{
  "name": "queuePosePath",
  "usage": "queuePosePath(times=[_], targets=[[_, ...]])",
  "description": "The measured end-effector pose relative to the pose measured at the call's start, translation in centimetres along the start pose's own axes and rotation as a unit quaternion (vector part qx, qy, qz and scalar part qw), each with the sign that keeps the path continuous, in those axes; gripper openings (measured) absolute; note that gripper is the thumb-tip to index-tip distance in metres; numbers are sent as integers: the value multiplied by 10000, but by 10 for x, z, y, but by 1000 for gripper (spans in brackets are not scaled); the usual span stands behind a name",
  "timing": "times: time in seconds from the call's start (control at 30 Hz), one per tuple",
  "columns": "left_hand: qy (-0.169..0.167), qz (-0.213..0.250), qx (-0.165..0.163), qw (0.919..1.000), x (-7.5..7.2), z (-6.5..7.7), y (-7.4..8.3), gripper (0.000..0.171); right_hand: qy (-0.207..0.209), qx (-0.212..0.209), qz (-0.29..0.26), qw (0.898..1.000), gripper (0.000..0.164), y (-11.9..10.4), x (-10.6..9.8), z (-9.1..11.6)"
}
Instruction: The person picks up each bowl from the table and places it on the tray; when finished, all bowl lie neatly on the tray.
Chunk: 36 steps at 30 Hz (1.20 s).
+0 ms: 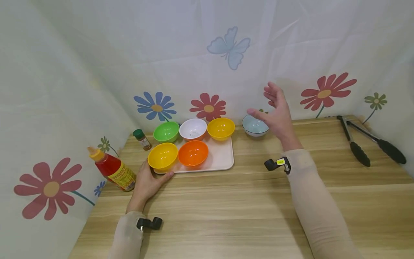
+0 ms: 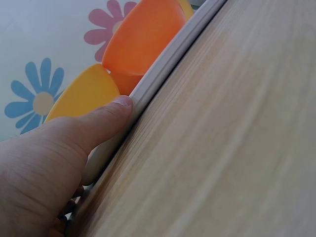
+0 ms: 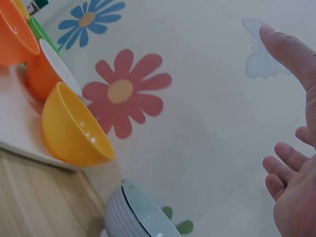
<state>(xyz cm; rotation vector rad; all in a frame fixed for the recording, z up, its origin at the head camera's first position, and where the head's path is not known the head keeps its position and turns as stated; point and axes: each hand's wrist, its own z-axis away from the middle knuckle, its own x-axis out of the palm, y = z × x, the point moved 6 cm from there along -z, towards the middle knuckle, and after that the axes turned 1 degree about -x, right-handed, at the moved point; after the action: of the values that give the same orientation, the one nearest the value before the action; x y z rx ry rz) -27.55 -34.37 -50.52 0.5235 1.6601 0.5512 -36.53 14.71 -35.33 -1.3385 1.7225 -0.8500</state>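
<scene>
My left hand [image 1: 147, 183] grips the front-left corner of a white tray [image 1: 223, 158], its thumb [image 2: 111, 116] along the front edge. On the tray stand a green bowl [image 1: 166, 132], a white-lined bowl [image 1: 193, 128] with an orange outside, two yellow bowls [image 1: 221, 128] [image 1: 163, 156] and an orange bowl [image 1: 193, 153]. My right hand [image 1: 276, 115] is raised with nothing in it, thumb and fingers spread apart. In the head view it overlaps the right side of a pale blue bowl [image 1: 254, 126], which has a dark rim and sits right of the tray.
Left of the tray are a red sauce bottle [image 1: 114, 171] with a yellow cap and a small green-capped spice jar [image 1: 142, 139]. Black-tipped tongs [image 1: 368, 140] lie spread at the far right. A flower-printed curtain [image 1: 181, 64] hangs behind the wooden table [image 1: 213, 216].
</scene>
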Motion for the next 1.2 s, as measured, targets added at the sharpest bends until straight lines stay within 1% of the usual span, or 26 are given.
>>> queuePosePath(times=[0.17,0.33,0.53,0.77,0.87,0.93,1.1,1.2], targets=[[-36,-4,-50,10000,0,0,-1,116,185,148,-58,9997,111,13,-15,-1],[-42,28,-77,10000,0,0,-2,116,108,410,3,9991,112,28,-19,0],[-53,38,-84,9999,1,0,-2,117,-97,865,-6,9962,115,55,-15,5],[-61,42,-96,9999,0,0,-2,118,-318,1171,-51,9926,116,89,-8,14],[-62,42,-107,9999,0,1,-3,117,-390,1238,-80,9915,116,100,-4,18],[-60,52,-99,9999,0,1,-2,117,-446,1299,-8,9905,116,106,-1,21],[-62,56,-84,9999,0,0,-2,118,-581,1365,282,9885,118,116,3,26],[-63,30,-102,9999,0,-1,-2,118,-665,1322,456,9879,118,122,5,28]])
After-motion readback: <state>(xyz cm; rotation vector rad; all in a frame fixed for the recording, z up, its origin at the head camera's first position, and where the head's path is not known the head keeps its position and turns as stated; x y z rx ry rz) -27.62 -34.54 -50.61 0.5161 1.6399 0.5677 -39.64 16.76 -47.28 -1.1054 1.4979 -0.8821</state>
